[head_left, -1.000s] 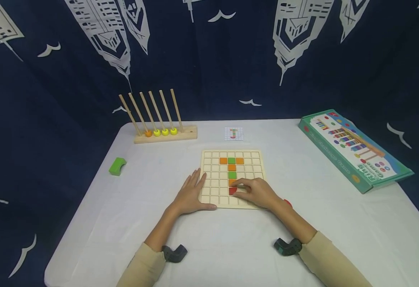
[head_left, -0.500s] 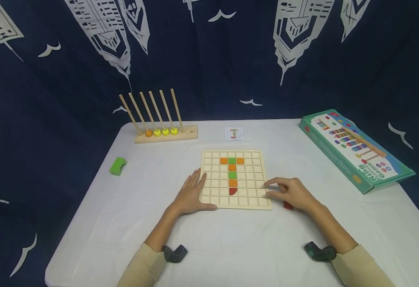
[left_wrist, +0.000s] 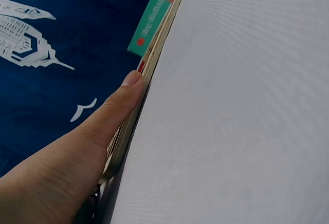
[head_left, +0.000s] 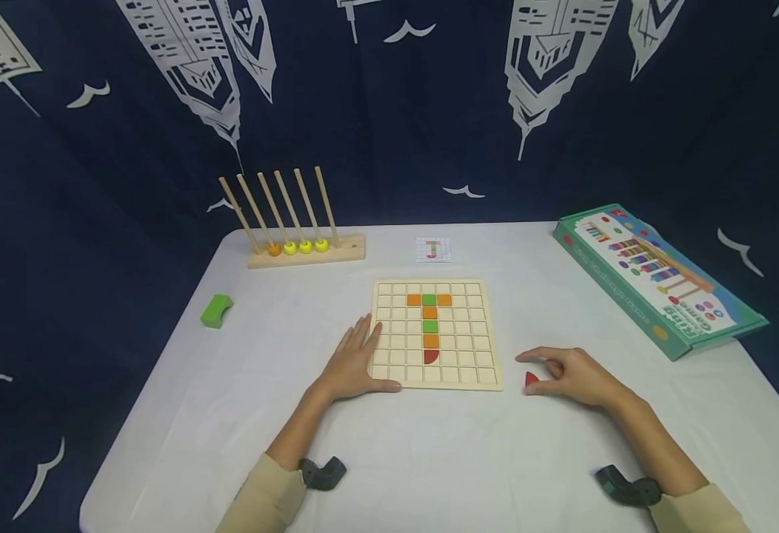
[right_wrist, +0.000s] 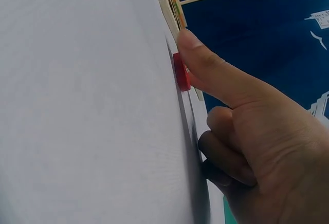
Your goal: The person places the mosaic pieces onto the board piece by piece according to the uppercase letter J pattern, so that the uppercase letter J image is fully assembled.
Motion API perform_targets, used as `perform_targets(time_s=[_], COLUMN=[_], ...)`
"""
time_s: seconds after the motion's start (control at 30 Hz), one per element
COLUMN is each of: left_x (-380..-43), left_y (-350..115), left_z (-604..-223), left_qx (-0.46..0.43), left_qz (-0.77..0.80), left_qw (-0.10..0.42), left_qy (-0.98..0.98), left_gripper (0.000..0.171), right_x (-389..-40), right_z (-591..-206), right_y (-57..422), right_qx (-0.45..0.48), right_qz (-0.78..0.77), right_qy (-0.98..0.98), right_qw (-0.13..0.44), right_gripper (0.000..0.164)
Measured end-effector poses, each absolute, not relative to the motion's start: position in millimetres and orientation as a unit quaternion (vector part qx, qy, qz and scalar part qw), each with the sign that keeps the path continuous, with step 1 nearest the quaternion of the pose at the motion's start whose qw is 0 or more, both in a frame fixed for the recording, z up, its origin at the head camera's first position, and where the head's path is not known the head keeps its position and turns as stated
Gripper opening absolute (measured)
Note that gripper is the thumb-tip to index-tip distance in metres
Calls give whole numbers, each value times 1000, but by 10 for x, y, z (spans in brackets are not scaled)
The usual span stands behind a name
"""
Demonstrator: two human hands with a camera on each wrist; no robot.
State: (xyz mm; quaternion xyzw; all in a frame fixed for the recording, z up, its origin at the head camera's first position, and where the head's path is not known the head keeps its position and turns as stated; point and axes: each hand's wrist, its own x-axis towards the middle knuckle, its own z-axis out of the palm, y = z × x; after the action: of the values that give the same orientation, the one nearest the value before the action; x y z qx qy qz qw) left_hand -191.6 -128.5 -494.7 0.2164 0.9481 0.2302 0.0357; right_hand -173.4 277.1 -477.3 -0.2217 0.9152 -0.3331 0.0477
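The wooden grid board [head_left: 459,354] lies on the white table, a T-like column of orange and green square tiles on it ending in a red quarter-round piece [head_left: 432,357]. Against its left edge rests my left hand [head_left: 352,360], fingers straight and spread, thumb along the near corner. In the left wrist view the thumb [left_wrist: 110,108] touches the board's edge. To the right of the board, my right hand [head_left: 579,377] hovers low over a second red piece [head_left: 531,378], with thumb and index finger apart on either side. The right wrist view shows this red piece [right_wrist: 181,72] beside the thumb.
A wooden peg stand [head_left: 346,252] with orange and yellow beads stands at the back left. A small pattern card [head_left: 433,249] lies behind the board. A green arch block [head_left: 216,311] is at the left, and a green game box [head_left: 656,277] at the right.
My right hand has moved right, away from the board, to the red piece on the table, uncovering the red quarter-round piece on the grid. The left hand has stayed at the board's left edge.
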Motion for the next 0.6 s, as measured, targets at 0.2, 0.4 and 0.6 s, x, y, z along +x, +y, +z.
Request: perform_targets(time_s=[0.2,0.4,0.6], left_x=[-1920,-1938,-1938], left_y=[-1284,-1289,-1289], left_z=[-4953,-4978,-4976], left_qx=[218,219,217], left_qz=[233,225,226], left_qw=[35,32,35], left_qy=[947,949,949], left_gripper=[123,124,125], right_x=[-1721,-1751,-1839], right_z=[-4765,-4779,-4808], right_y=[2766,2801,2850], right_qx=[-223,-223,-210], right_qz=[-308,-315,-314], right_qy=[922,921,926], right_qw=[69,48,16], right_gripper=[61,60,51])
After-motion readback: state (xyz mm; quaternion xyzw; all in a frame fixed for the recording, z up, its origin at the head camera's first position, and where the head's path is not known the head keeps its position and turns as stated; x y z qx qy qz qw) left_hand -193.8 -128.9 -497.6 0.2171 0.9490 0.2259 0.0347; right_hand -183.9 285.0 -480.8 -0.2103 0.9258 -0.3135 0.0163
